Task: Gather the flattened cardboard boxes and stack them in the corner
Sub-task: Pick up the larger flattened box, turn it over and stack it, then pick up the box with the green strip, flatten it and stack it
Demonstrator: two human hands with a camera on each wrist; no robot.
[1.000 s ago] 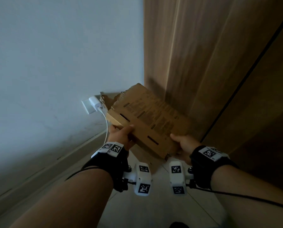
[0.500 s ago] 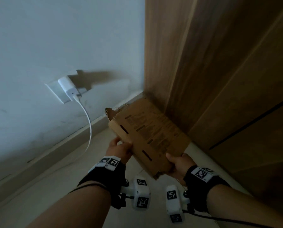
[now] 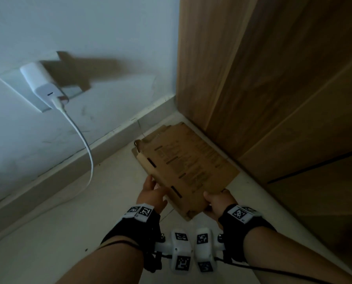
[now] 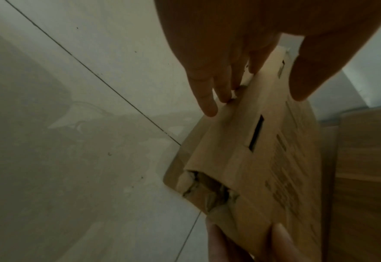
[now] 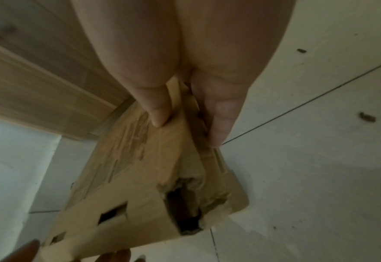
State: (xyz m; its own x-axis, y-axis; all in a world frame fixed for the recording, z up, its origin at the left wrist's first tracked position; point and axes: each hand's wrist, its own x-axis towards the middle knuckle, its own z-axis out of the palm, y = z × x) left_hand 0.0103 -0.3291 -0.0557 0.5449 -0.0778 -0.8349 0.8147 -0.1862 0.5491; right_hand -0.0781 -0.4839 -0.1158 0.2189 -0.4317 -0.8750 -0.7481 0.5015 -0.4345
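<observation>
A flattened brown cardboard box (image 3: 187, 167) with printed text and slots hangs low over the floor, its far end in the corner between the white wall and the wooden cabinet. My left hand (image 3: 152, 193) pinches its near left edge, thumb (image 4: 303, 78) on top and fingers (image 4: 207, 99) along the underside. At the near right corner my right hand (image 5: 185, 129) grips it, thumb (image 5: 158, 109) above, fingers (image 5: 218, 124) below. One corner of the box (image 5: 185, 200) is torn. A flat cardboard layer (image 4: 173, 163) shows under it; I cannot tell whether it is separate.
A white charger (image 3: 42, 87) sits in a wall socket at the left, and its white cable (image 3: 85, 144) hangs down to the pale tiled floor (image 3: 48, 242). A skirting board (image 3: 109, 144) runs along the wall. The wooden cabinet (image 3: 273, 78) closes off the right side.
Both hands have carried the box down and forward, from chest height against the cabinet to just above the floor in the corner. Their hold on it is the same.
</observation>
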